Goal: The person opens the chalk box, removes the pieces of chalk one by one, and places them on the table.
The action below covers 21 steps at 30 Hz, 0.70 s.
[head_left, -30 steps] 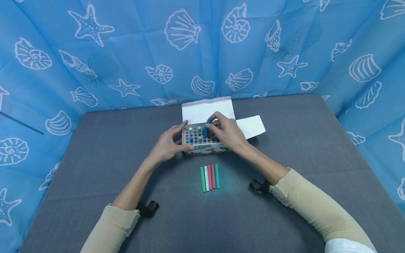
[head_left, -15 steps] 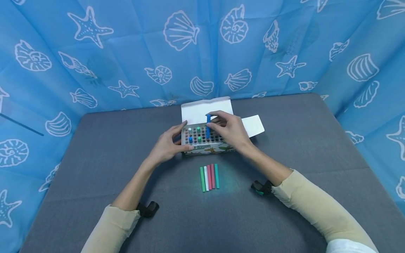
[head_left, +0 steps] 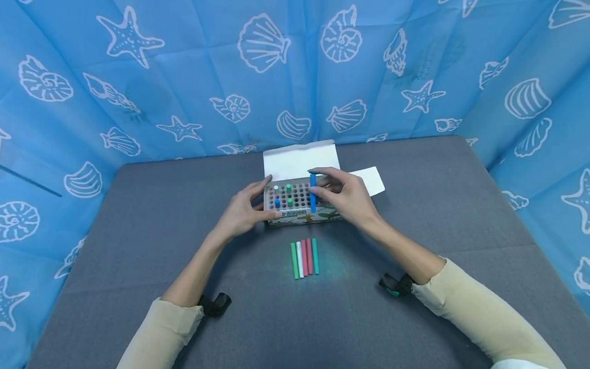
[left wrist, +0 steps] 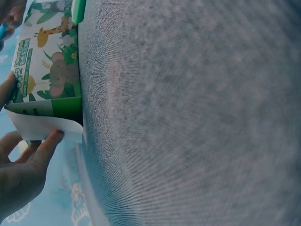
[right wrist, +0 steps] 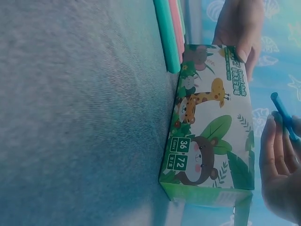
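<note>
A chalk box [head_left: 306, 218] printed with cartoon animals stands with its lid flap [head_left: 299, 161] folded back. Inside is a tray of round holes, where a white, a blue and two green chalk ends show. My left hand [head_left: 244, 207] grips the box at its left end, thumb along the front edge. Between thumb and fingers, my right hand [head_left: 352, 197] pinches a blue chalk stick [head_left: 313, 193], held upright over the right part of the tray. In the right wrist view this blue chalk [right wrist: 282, 113] is apart from the box.
Several chalk sticks lie side by side in front of the box: a green one [head_left: 294, 261], a white one [head_left: 300, 260], two red ones and a teal one [head_left: 315, 256]. A white side flap [head_left: 370, 180] sticks out at the right. A blue curtain [head_left: 184, 77] hangs behind the grey table [head_left: 161, 215].
My right hand has lifted the blue chalk stick out of the tray's middle and carried it to the right. The left hand stays on the box.
</note>
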Tool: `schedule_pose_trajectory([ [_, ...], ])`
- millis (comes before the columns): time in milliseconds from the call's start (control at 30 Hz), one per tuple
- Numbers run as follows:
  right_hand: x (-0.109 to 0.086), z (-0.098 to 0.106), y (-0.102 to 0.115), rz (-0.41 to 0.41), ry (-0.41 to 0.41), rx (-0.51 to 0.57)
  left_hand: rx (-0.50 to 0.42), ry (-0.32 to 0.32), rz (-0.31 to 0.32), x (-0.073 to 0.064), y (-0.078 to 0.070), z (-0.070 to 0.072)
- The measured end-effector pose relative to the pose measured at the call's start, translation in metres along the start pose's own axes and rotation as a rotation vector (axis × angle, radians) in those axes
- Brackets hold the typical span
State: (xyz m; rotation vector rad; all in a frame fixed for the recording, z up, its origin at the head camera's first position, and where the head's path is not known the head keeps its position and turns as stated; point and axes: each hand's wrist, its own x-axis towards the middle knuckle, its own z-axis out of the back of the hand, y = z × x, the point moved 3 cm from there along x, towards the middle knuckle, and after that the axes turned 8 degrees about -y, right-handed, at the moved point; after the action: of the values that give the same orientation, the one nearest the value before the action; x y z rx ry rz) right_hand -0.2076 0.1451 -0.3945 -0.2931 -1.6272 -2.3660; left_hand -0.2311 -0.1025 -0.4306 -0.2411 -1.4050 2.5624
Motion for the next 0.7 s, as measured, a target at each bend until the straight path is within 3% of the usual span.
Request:
schedule_pose_trajectory([
  [200, -0.009, 0.005, 0.001, -0.013, 0.029, 0.013, 0.003, -0.002, 0.003, 0.000, 0.001, 0.000],
  [567, -0.028, 0.011, 0.002, -0.122, 0.116, 0.057, 0.003, -0.005, -0.001, -0.001, -0.001, 0.000],
  [700, -0.036, 0.013, 0.001, -0.135, 0.143, 0.010, 0.005, -0.005, 0.003, -0.002, -0.001, 0.000],
])
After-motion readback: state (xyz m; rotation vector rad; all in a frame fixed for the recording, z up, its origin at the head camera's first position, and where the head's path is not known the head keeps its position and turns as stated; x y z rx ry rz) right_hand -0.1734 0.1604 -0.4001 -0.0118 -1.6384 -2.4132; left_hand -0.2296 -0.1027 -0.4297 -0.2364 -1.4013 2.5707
